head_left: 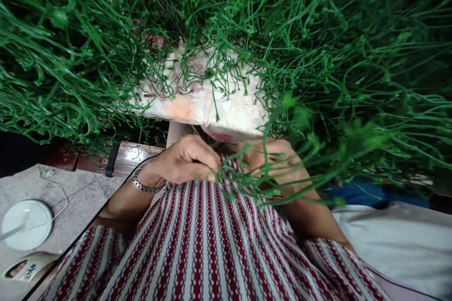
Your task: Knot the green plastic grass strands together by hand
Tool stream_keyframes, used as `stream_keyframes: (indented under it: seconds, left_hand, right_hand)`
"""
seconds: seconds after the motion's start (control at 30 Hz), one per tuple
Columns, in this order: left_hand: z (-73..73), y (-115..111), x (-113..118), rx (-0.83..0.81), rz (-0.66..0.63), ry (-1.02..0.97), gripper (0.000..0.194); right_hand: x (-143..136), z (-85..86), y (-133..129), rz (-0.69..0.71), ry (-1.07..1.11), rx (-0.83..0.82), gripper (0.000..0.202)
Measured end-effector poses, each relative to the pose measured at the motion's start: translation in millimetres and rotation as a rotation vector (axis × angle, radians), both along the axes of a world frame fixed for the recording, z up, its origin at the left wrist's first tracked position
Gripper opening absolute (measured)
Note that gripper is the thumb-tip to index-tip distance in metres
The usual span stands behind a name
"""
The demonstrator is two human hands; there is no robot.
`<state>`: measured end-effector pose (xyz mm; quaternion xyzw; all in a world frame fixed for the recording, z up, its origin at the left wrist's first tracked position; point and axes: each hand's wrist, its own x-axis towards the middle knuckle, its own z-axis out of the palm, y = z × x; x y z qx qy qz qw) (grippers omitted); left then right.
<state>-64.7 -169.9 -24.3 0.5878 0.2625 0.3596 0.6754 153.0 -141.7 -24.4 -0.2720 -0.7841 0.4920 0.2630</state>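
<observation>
My left hand (192,160), with a metal watch band at its wrist, is closed in a pinch on the ends of thin green strands (243,181). My right hand (270,162) is closed around the same strands, partly hidden behind them. The strands spread out to the right and blur near the camera. Both hands are in front of a red and white striped garment (212,244). Beyond them lies a pale floral cloth (233,113), with a large mass of green strands (335,47) heaped over and around it.
A white round lid or dish (27,225) is on the grey tiled floor (81,188) at the left, above a slipper (30,265). A wooden plank (132,155) with a black strap lies near my left wrist. White fabric (399,240) is at the right.
</observation>
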Motion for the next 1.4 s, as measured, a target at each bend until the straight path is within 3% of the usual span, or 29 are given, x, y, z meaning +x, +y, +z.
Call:
stream_keyframes:
  seconds: [0.13, 0.2, 0.3, 0.43, 0.53, 0.63, 0.73, 0.87, 0.97, 1.07, 1.2, 1.3, 1.4]
  left_hand:
    - [2.6, 4.5, 6.5, 0.283, 0.124, 0.197, 0.022]
    - [1.5, 3.5, 10.2, 0.336, 0.153, 0.267, 0.021]
    - [-1.8, -0.4, 12.3, 0.209, 0.29, 0.315, 0.024]
    - [-6.4, -2.8, 13.5, -0.135, 0.433, 0.283, 0.029]
    - [-8.0, -1.9, 17.7, -0.22, 0.474, 0.245, 0.028]
    - [-7.2, -2.4, 22.7, -0.168, 0.421, 0.246, 0.031]
    - [-5.7, -3.8, 24.9, -0.09, 0.336, 0.252, 0.032]
    - [-5.7, -3.2, 24.1, 0.029, 0.287, 0.285, 0.032]
    - [-6.9, -2.5, 23.5, 0.059, 0.246, 0.324, 0.033]
    - [-7.9, -2.8, 22.3, 0.083, 0.238, 0.376, 0.036]
    - [-9.8, -3.9, 18.6, 0.09, 0.122, 0.363, 0.037]
    - [-10.7, -5.0, 18.0, 0.07, -0.036, 0.147, 0.042]
    - [-9.2, -7.2, 20.5, 0.01, -0.102, 0.022, 0.047]
  right_hand:
    - [5.4, 0.6, 4.2, -0.17, 0.123, -0.184, 0.038]
    - [11.6, 0.8, 4.1, -0.267, 0.126, -0.182, 0.024]
    - [25.9, 6.5, -0.5, -0.3, -0.043, -0.045, 0.013]
    - [39.9, 21.0, -11.6, -0.136, -0.365, 0.068, 0.016]
    - [33.4, 28.4, -19.5, -0.034, -0.239, 0.129, 0.013]
    - [12.5, 24.9, -21.4, -0.112, -0.09, 0.273, 0.018]
    - [-7.1, 10.7, -17.3, -0.247, -0.168, 0.459, 0.021]
    - [-13.5, -6.0, -13.3, -0.216, -0.223, 0.542, 0.02]
    - [-12.1, -9.8, -14.2, -0.172, -0.284, 0.594, 0.028]
    - [-12.2, -9.1, -15.9, -0.156, -0.339, 0.618, 0.021]
    - [-11.2, -3.5, -14.0, -0.045, -0.281, 0.479, 0.026]
    - [-9.6, 1.4, -7.6, 0.196, -0.036, 0.219, 0.029]
    - [-11.5, 0.6, -1.2, 0.364, 0.182, -0.038, 0.032]
